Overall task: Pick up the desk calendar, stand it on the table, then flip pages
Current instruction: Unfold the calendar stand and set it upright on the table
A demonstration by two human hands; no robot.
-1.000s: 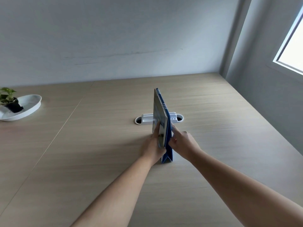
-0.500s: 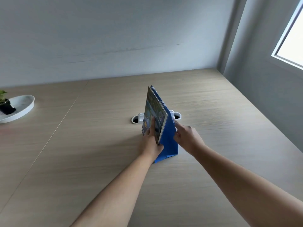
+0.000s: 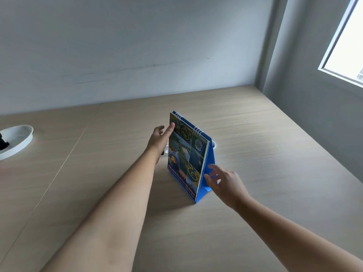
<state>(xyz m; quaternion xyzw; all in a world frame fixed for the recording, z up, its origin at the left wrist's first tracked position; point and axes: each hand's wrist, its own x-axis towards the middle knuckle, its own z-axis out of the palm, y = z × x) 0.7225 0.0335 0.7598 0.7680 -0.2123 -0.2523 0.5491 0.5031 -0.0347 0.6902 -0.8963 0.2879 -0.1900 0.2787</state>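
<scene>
**Calendar's standing, now go easy on the pages**

Nearest to you is your right hand (image 3: 225,178), fingers spread loose and holding nothing, hovering just beside the lower right corner of the desk calendar (image 3: 187,154). I can't tell if a fingertip actually brushes the blue base or just sits next to it.

The calendar itself stands upright like a tent on the table (image 3: 255,154), cover facing you and a bit left, white wire rings along the top edge. I'd guess it's light card and thin paper, so it'll skate or tip if you shove it. The stand is stiff enough to hold its shape, the pages are floppy. Best bet, I'd say: pin the base lightly with your right hand and lift a page from its free bottom edge or a side corner, then swing it over the rings. Don't yank, the punched holes look like the weak spot.

Your left hand (image 3: 160,138) is up at the top left corner, fingers extended and flat, fingertips touching the cover edge, not gripping anything.

Behind the calendar, mostly hidden, a white cable grommet (image 3: 214,144) pokes out near the base. It shouldn't interfere. A white dish (image 3: 19,142) sits well apart at far left. Nothing blocks the flip.
</scene>
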